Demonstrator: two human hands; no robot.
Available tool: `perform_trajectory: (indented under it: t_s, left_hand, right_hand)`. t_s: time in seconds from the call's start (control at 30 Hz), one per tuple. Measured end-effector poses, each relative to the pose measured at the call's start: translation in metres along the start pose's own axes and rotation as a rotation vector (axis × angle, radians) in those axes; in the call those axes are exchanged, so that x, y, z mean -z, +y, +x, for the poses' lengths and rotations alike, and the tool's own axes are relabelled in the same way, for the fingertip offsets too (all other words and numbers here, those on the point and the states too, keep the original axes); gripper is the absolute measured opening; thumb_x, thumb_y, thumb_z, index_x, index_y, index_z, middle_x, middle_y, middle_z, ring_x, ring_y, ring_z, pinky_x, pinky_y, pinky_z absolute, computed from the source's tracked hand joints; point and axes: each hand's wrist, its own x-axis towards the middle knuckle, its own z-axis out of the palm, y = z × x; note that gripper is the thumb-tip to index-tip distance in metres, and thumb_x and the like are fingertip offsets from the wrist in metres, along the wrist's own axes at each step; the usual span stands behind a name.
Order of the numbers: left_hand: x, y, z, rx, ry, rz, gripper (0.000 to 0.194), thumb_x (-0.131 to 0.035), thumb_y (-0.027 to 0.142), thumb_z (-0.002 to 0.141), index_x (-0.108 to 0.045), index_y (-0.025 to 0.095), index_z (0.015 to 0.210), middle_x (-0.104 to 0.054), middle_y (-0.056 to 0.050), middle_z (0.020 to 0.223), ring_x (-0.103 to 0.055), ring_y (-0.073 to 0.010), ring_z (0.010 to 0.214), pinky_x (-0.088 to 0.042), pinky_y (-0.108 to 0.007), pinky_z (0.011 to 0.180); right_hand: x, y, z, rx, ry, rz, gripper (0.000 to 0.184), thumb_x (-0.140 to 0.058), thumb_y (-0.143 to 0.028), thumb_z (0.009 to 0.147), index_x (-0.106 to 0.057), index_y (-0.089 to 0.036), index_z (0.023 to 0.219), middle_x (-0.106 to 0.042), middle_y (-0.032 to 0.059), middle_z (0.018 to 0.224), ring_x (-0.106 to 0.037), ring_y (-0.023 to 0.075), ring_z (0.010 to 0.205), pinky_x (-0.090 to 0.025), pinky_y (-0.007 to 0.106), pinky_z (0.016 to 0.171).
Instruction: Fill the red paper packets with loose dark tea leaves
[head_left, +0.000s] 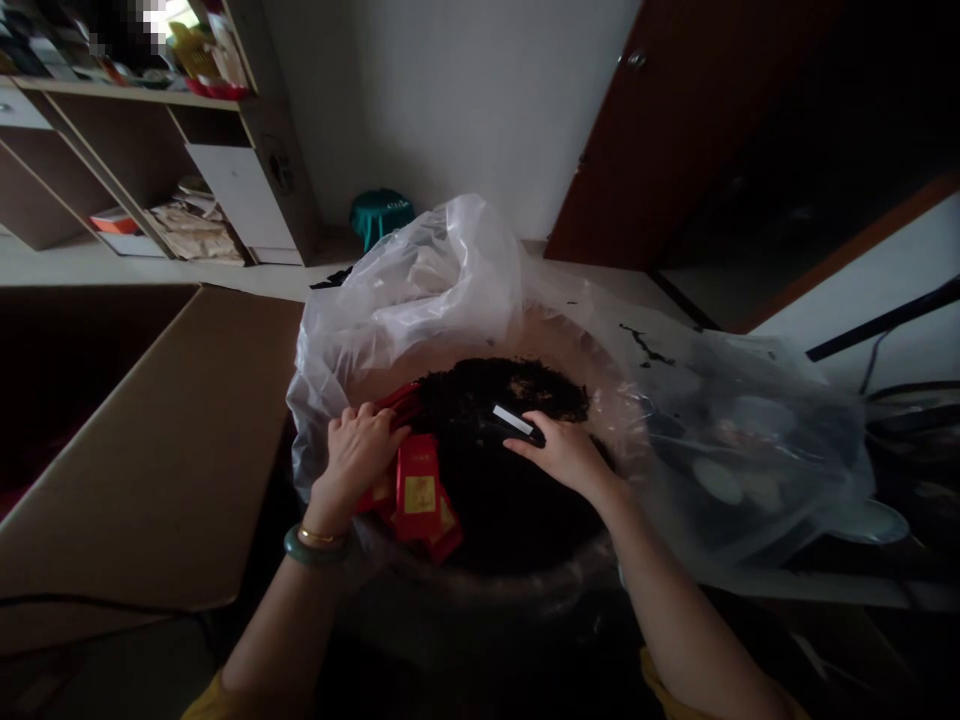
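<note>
My left hand (358, 455) grips the top edge of a bunch of red paper packets (417, 488) with gold labels, at the left side of a heap of loose black tea-like leaves (495, 400). My right hand (559, 452) lies on the heap with its fingers extended. A small white strip (512, 420) sits right at its fingertips, and I cannot tell whether the hand holds it. The heap fills a large round container lined with a clear plastic bag (420, 290). Its lower part is lost in shadow.
A large cardboard box flap (150, 430) lies to the left. More clear plastic (750, 440) spreads to the right over dark round objects. Behind stand a shelf unit (210, 170), a teal stool (381, 215) and a brown door (675, 120).
</note>
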Motion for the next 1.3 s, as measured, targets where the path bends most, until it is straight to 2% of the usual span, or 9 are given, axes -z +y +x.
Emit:
perform_trajectory:
  t_s: [0.17, 0.4, 0.5, 0.67, 0.73, 0.9, 1.03, 1.13, 1.3]
  left_hand:
    - [-0.002, -0.006, 0.002, 0.011, -0.104, 0.003, 0.038, -0.039, 0.044, 0.092, -0.064, 0.017, 0.101, -0.068, -0.013, 0.106, -0.064, -0.0309, 0.100, -0.046, -0.044, 0.084]
    - [-0.009, -0.024, 0.003, -0.040, -0.061, -0.039, 0.029, -0.041, 0.022, 0.088, -0.067, 0.017, 0.100, -0.072, -0.012, 0.097, -0.067, -0.0265, 0.091, -0.049, -0.035, 0.077]
    - [-0.006, -0.032, 0.005, -0.036, 0.131, -0.190, 0.029, -0.044, 0.017, 0.083, -0.071, 0.019, 0.091, -0.072, -0.010, 0.092, -0.066, -0.0248, 0.088, -0.049, -0.033, 0.077]
    - [0.007, -0.028, 0.001, 0.053, 0.679, -0.532, 0.029, -0.046, 0.025, 0.085, -0.071, 0.019, 0.098, -0.067, -0.007, 0.090, -0.062, -0.0205, 0.082, -0.049, -0.033, 0.077]
    - [0.005, -0.016, -0.001, 0.005, 0.762, -0.750, 0.028, -0.049, 0.026, 0.085, -0.069, 0.020, 0.102, -0.066, -0.005, 0.090, -0.061, -0.0178, 0.081, -0.049, -0.031, 0.077]
    - [-0.026, 0.037, -0.006, -0.137, 0.437, -1.249, 0.030, -0.057, 0.022, 0.078, -0.064, 0.017, 0.106, -0.060, -0.001, 0.081, -0.056, -0.0123, 0.069, -0.047, -0.024, 0.064]
    - [-0.053, 0.068, -0.011, -0.186, 0.267, -1.337, 0.032, -0.057, 0.017, 0.076, -0.064, 0.018, 0.107, -0.056, 0.000, 0.077, -0.053, -0.0114, 0.067, -0.045, -0.023, 0.065]
    - [-0.061, 0.073, -0.013, -0.200, 0.242, -1.293, 0.029, -0.057, 0.016, 0.076, -0.066, 0.018, 0.103, -0.055, -0.001, 0.078, -0.052, -0.0127, 0.070, -0.044, -0.025, 0.067]
    - [-0.062, 0.069, -0.010, -0.168, 0.132, -1.294, 0.027, -0.058, 0.020, 0.075, -0.067, 0.017, 0.100, -0.060, -0.002, 0.080, -0.055, -0.0138, 0.072, -0.045, -0.025, 0.067]
  right_hand:
    - [-0.003, 0.001, 0.002, -0.079, 0.003, -0.045, 0.046, -0.056, -0.057, 0.082, -0.061, -0.022, 0.111, -0.073, 0.0085, 0.090, -0.070, 0.0270, 0.083, -0.048, 0.030, 0.064]
    - [-0.004, 0.003, 0.003, -0.159, -0.022, -0.101, 0.047, -0.053, -0.059, 0.083, -0.060, -0.021, 0.110, -0.072, 0.0095, 0.089, -0.069, 0.0274, 0.083, -0.045, 0.029, 0.063]
    - [-0.002, 0.002, 0.003, -0.186, -0.038, -0.094, 0.045, -0.052, -0.058, 0.084, -0.059, -0.021, 0.108, -0.072, 0.0095, 0.092, -0.068, 0.0277, 0.086, -0.045, 0.030, 0.064]
    - [0.000, 0.004, 0.004, -0.247, -0.062, -0.132, 0.041, -0.048, -0.056, 0.088, -0.058, -0.018, 0.101, -0.070, 0.0129, 0.102, -0.067, 0.0276, 0.094, -0.045, 0.030, 0.069]
    - [-0.002, 0.005, 0.003, -0.264, -0.107, -0.145, 0.043, -0.047, -0.056, 0.088, -0.057, -0.016, 0.102, -0.069, 0.0149, 0.103, -0.066, 0.0283, 0.097, -0.046, 0.031, 0.071]
    - [-0.012, 0.013, 0.003, -0.210, -0.173, -0.089, 0.036, -0.052, -0.048, 0.088, -0.060, -0.015, 0.102, -0.070, 0.0149, 0.100, -0.066, 0.0279, 0.095, -0.047, 0.034, 0.076]
    - [-0.010, 0.013, 0.004, -0.017, 0.131, 0.277, 0.029, -0.036, -0.028, 0.096, -0.062, -0.019, 0.105, -0.069, 0.0099, 0.103, -0.065, 0.0201, 0.096, -0.050, 0.032, 0.082]
    - [-0.006, 0.002, 0.003, 0.120, 0.338, 0.539, 0.033, -0.035, -0.032, 0.096, -0.060, -0.020, 0.115, -0.067, 0.0099, 0.109, -0.065, 0.0188, 0.094, -0.054, 0.030, 0.075]
    - [-0.010, -0.013, -0.002, 0.256, 0.482, 0.483, 0.025, -0.049, -0.023, 0.089, -0.065, -0.020, 0.108, -0.070, 0.0084, 0.099, -0.066, 0.0201, 0.092, -0.054, 0.033, 0.084]
